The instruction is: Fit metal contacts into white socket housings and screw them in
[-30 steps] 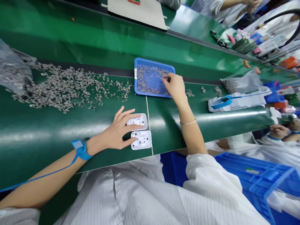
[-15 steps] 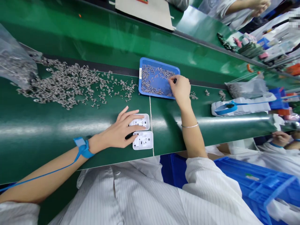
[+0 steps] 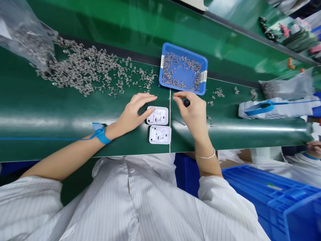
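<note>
Two white plastic housings lie side by side on the green bench, open side up, with small fittings inside: an upper housing [image 3: 160,115] and a lower housing [image 3: 162,135]. My left hand [image 3: 131,112] is open, its fingers stretched out and its thumb over the left edge of the upper housing. Just below the blue tray [image 3: 163,80], my right hand [image 3: 193,110] is closed in a pinch, with a tiny metal piece [image 3: 173,96] at the fingertips. A black rounded end [image 3: 186,102] of some object also shows in that hand; the rest is hidden. Small metal parts lie in the tray.
A large heap of small metal parts [image 3: 82,70] spreads left of the tray, beside a clear plastic bag [image 3: 27,36]. Small clusters [image 3: 219,92] lie to the right. A white moulded tray [image 3: 283,107] with a blue strap and a blue crate [image 3: 271,187] are farther right.
My right hand has come out of the blue tray toward the housings, fingertips pinched. My left hand has drawn back from over both housings to the upper one's left edge. The view has shifted.
</note>
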A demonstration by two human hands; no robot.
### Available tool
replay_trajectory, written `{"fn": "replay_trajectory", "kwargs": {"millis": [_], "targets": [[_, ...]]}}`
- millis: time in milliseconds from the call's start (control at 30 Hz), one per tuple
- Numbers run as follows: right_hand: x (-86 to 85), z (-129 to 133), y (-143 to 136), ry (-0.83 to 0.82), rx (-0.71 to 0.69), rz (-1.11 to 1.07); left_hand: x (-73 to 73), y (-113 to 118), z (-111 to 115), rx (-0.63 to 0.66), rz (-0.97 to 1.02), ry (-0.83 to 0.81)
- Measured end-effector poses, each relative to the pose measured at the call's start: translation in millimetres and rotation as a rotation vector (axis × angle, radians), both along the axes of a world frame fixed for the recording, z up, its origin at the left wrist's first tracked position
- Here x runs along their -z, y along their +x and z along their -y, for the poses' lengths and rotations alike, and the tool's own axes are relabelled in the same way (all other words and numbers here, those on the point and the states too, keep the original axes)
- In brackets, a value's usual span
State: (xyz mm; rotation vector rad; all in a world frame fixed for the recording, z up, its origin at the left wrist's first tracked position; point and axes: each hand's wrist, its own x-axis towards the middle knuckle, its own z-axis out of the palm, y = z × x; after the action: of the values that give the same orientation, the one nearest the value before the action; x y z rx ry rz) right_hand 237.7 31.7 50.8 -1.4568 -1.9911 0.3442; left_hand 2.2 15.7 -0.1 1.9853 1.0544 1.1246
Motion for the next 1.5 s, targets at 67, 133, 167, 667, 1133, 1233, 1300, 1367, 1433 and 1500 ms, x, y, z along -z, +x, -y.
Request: {"fn": "replay_trajectory", "kwargs": {"millis": [67,133,167,667,1133,1233,1300,1367,1433,1500], "targets": [[-0.9,9.5,-11.5,0.005,-0.028,0.004,-0.1,2.4,0.7,0.017,0.108,-0.075],[-1.0,16.5,-21.1,0.005,-0.05,0.019,1.1,5.4,1.7,0.065,0.232,-0.182],[-0.9,19.2,-25.1,0.005,-0.061,0.027,1.9,6.9,2.2,0.09,0.289,-0.243],[9.0,21.4,-38.7,0.048,-0.216,-0.058,-1.6,5.1,-1.4,0.052,0.474,-0.598],[36.9,-123.5,34.3,-0.143,0.367,0.274,-3.9,8.9,0.2,0.092,0.632,-0.624],[40.9,-140.3,42.5,-0.197,0.375,0.293,-5.4,9.2,0.3,0.057,0.603,-0.607],[37.1,-135.7,43.4,-0.18,0.368,0.251,-7.2,9.3,0.7,0.023,0.579,-0.583],[27.9,-116.2,39.0,-0.106,0.353,0.165,-9.0,9.2,1.1,-0.019,0.563,-0.542],[15.4,-82.8,27.5,-0.018,0.28,0.054,-10.0,8.8,1.3,-0.06,0.547,-0.481],[2.9,-41.4,9.8,-0.002,0.15,-0.06,-9.7,8.5,1.3,-0.091,0.538,-0.419]]}}
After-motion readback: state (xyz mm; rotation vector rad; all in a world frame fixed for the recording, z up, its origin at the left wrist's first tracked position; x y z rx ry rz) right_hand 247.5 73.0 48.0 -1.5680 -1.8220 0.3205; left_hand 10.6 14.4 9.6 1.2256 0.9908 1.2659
